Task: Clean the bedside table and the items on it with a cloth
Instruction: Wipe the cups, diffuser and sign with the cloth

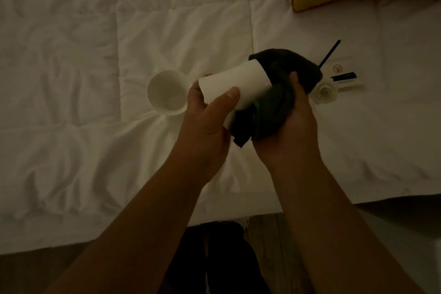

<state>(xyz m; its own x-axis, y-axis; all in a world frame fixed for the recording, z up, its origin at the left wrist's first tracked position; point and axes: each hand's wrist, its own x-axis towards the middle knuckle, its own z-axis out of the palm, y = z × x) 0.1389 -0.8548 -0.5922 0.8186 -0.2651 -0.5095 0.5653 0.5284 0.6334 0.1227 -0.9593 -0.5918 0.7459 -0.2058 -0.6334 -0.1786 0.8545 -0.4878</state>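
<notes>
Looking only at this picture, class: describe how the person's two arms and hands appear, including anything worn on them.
Both forearms are bare from the lower edge of the picture up to the wrists; no sleeves show. The left hand and right hand wear no gloves. No watch, bracelet or ring can be made out, though the dim light could hide small items. Nails look short and unpainted.
</notes>
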